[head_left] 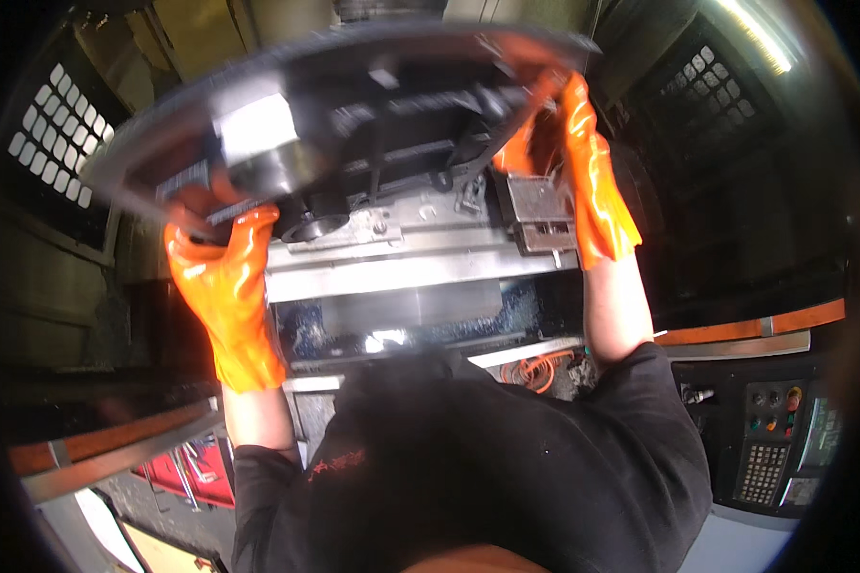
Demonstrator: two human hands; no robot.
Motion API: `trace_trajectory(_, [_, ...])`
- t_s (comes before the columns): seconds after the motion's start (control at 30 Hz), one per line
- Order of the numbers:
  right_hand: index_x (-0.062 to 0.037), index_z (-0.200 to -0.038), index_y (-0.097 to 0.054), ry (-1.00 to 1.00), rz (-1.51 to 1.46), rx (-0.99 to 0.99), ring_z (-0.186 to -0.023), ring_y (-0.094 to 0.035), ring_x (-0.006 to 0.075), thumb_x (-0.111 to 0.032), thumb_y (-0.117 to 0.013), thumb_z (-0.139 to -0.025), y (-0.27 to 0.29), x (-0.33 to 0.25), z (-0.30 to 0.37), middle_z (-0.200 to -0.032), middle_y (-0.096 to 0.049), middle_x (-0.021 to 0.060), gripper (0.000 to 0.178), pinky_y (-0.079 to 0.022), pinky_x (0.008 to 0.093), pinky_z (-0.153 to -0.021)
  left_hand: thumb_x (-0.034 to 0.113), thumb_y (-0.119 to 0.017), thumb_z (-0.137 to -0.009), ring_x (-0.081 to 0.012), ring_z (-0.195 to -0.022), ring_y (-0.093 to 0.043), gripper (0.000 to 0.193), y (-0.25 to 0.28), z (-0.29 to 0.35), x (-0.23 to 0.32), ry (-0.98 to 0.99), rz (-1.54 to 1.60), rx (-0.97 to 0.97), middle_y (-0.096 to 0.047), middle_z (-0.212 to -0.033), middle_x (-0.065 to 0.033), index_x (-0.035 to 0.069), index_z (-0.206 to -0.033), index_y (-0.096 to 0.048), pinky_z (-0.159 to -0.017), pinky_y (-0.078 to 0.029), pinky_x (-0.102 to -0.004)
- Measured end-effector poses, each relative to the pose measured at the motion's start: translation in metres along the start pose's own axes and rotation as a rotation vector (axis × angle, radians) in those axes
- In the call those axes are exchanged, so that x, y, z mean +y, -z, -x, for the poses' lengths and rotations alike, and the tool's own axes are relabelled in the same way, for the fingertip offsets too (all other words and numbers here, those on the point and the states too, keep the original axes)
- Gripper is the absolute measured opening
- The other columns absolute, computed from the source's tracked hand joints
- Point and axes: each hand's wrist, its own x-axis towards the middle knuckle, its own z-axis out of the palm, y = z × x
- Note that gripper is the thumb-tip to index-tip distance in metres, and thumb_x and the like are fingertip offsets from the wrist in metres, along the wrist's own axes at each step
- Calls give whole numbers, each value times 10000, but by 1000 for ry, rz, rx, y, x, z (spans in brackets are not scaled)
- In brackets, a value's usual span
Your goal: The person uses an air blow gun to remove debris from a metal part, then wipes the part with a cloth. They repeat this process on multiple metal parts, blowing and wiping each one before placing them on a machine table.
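A large dark part (pixel 373 81) with a long curved edge and ribs on its side spans the space in front of me, blurred by motion. My left hand (pixel 225 263), in an orange glove, has its fingers hooked over the part's lower left end. Higher up, my right hand (pixel 583 143), gloved the same, grips the right end. Near the part's left side show a bright pale block (pixel 256 124) and a shiny metal cylinder (pixel 282 170); whether they belong to it I cannot tell. Beneath it lies a metal machine table (pixel 382 277), with a vise-like block (pixel 543 212) at right.
Dark machine walls with a slotted window (pixel 62 134) enclose the space. A control panel (pixel 769 430) stands at lower right. Orange-brown rails (pixel 755 322) run along the front opening. A red tray (pixel 186 477) with tools sits at lower left, and an orange hose (pixel 543 368) lies below the table.
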Motion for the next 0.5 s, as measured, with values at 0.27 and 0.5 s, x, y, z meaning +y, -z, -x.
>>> trace_trajectory(0.27, [4, -1444, -556, 252, 66, -85, -1298, -570, 315, -474, -555, -1042, 17, 111, 27, -1422, -596, 189, 625, -425, 403, -1121, 462, -475, -987, -332, -1203, -687, 525, 14, -72, 7, -758, -374, -786, -783, -1053, -107, 23, -1002, -764, -1220, -306, -625])
trace_trajectory(0.5, [12, -1323, -651, -50, 55, -110, -1231, -650, 348, -351, -521, -1035, 9, 205, 60, -1299, -704, 188, 481, -438, 448, -1125, 209, -593, -986, -360, -1252, -643, 305, 52, -17, -100, -243, -956, -368, -717, -1245, -158, 23, -1195, -714, -1145, -429, -500])
